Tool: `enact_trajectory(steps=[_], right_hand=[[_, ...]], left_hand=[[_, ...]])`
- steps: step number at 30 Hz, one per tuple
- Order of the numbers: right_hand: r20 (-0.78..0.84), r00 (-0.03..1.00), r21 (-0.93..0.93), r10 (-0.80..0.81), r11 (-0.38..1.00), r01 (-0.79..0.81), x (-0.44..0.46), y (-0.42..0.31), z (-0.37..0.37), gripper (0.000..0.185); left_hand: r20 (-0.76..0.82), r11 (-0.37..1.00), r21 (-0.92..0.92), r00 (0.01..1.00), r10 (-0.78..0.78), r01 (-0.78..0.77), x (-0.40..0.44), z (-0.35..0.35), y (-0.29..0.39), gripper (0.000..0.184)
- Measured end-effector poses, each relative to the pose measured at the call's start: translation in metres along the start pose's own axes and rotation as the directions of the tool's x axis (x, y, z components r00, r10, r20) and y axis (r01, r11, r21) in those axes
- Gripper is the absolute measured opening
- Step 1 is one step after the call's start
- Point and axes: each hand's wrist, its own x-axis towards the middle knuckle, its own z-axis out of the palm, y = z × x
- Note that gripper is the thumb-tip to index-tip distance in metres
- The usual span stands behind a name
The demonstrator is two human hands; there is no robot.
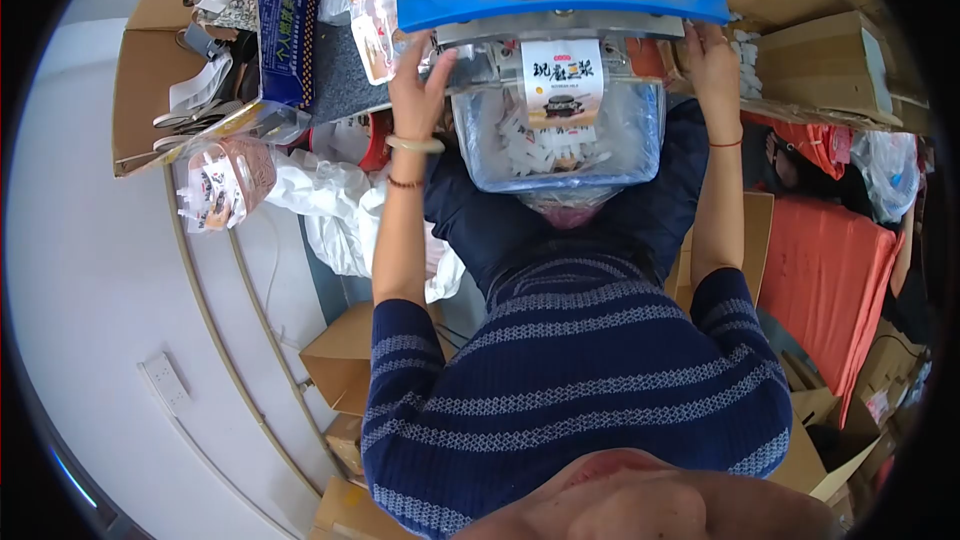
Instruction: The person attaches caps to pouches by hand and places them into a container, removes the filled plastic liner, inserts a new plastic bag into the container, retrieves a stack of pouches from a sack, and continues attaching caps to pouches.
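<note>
Facing blue press (pixel 560 8), sat with plastic-lined bin (pixel 650 135) between thighs. Had printed pouch (pixel 562 85) hanging below press front, partly over bin, between hands and apart from both. Reached left hand (pixel 415 85) to press's left lower edge, thumb and fingers spread; right hand (pixel 712 65) to right edge, fingers bent, grip hard to tell. Had small packets (pixel 550 155) loose inside bin.

So my flat white-and-beige printed pouch (pixel 563 83) looks smooth, lettering upright to me, bottom overhanging the blue plastic-lined tub (pixel 646 155).
</note>
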Motion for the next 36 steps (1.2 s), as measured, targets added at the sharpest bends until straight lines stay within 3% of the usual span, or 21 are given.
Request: enact_trajectory(steps=[1,2,3,5,6,7,9,11,13,15,17,18,21,23,25,27,29,36], right_hand=[[0.007,1.0,-0.002,0.009,1.0,-0.009,-0.01,-0.007,-0.01,0.024],[-0.006,1.0,0.049,-0.011,0.999,0.011,-0.017,-0.015,-0.022,0.023],[-0.027,0.999,0.099,-0.036,0.994,0.038,-0.018,-0.023,-0.034,0.022],[-0.035,0.996,0.141,-0.086,0.986,0.09,-0.026,-0.036,-0.054,0.021],[-0.024,0.99,0.181,-0.138,0.973,0.14,-0.035,-0.042,-0.06,0.021],[-0.017,0.99,0.181,-0.137,0.974,0.138,-0.045,-0.051,-0.061,0.021],[0.181,0.981,0.411,-0.062,0.911,-0.018,-0.062,-0.08,-0.059,0.021],[0.336,0.936,0.46,-0.103,0.885,-0.068,-0.084,-0.1,-0.042,0.022],[0.316,0.908,0.575,-0.276,0.817,0.049,-0.097,-0.112,-0.014,0.022],[0.323,0.907,0.58,-0.272,0.814,0.037,-0.092,-0.134,-0.018,0.021],[0.102,0.918,0.637,-0.383,0.734,0.236,-0.073,-0.162,-0.043,0.022],[0.022,0.903,0.618,-0.43,0.716,0.326,-0.067,-0.168,-0.047,0.021],[0.075,0.851,0.553,-0.52,0.732,0.399,-0.06,-0.167,-0.04,0.02],[0.168,0.834,0.516,-0.526,0.768,0.38,-0.053,-0.161,-0.05,0.02],[0.308,0.705,0.426,-0.638,0.756,0.497,-0.044,-0.148,-0.051,0.021],[0.359,0.691,0.459,-0.627,0.764,0.454,-0.042,-0.138,-0.042,0.023],[0.498,0.702,0.502,-0.509,0.829,0.245,-0.038,-0.125,-0.028,0.025],[0.63,0.622,0.444,-0.465,0.873,0.203,-0.032,-0.1,-0.016,0.03]], left_hand=[[0.093,0.966,0.175,0.98,0.175,-0.189,-0.001,-0.006,-0.023,0.051],[0.205,0.865,0.319,0.919,0.336,-0.387,-0.004,-0.004,-0.049,0.058],[0.348,0.715,0.458,0.847,0.402,-0.528,-0.018,-0.006,-0.053,0.066],[0.345,0.7,0.485,0.85,0.398,-0.525,-0.037,-0.014,-0.054,0.053],[0.232,0.755,0.456,0.882,0.41,-0.471,-0.042,-0.017,-0.052,0.042],[0.233,0.759,0.456,0.885,0.403,-0.466,-0.043,-0.018,-0.051,0.042],[0.115,0.828,0.432,0.933,0.342,-0.356,-0.043,-0.016,-0.046,0.033],[0.083,0.881,0.388,0.963,0.258,-0.27,-0.045,-0.017,-0.015,0.03],[0.017,0.999,-0.014,0.999,0.04,-0.04,-0.05,-0.016,0.006,0.032],[0.027,0.997,-0.077,1.0,-0.001,0.003,-0.054,-0.017,0.032,0.029],[0.129,0.931,-0.346,0.989,-0.073,0.114,-0.06,-0.015,0.062,0.026],[0.148,0.92,-0.366,0.984,-0.095,0.144,-0.063,-0.011,0.071,0.024],[0.276,0.868,-0.43,0.952,-0.135,0.248,-0.063,-0.013,0.087,0.023],[0.308,0.907,-0.372,0.948,-0.083,0.2,-0.057,-0.012,0.079,0.019],[0.727,0.792,-0.289,0.662,-0.184,0.538,-0.051,-0.014,0.073,0.019],[0.794,0.674,-0.367,0.594,-0.131,0.64,-0.053,0.003,0.059,0.022],[0.821,0.521,-0.414,0.553,-0.141,0.747,-0.054,0.021,0.048,0.024],[0.838,0.616,-0.323,0.52,-0.166,0.718,-0.044,0.038,0.05,0.025]])
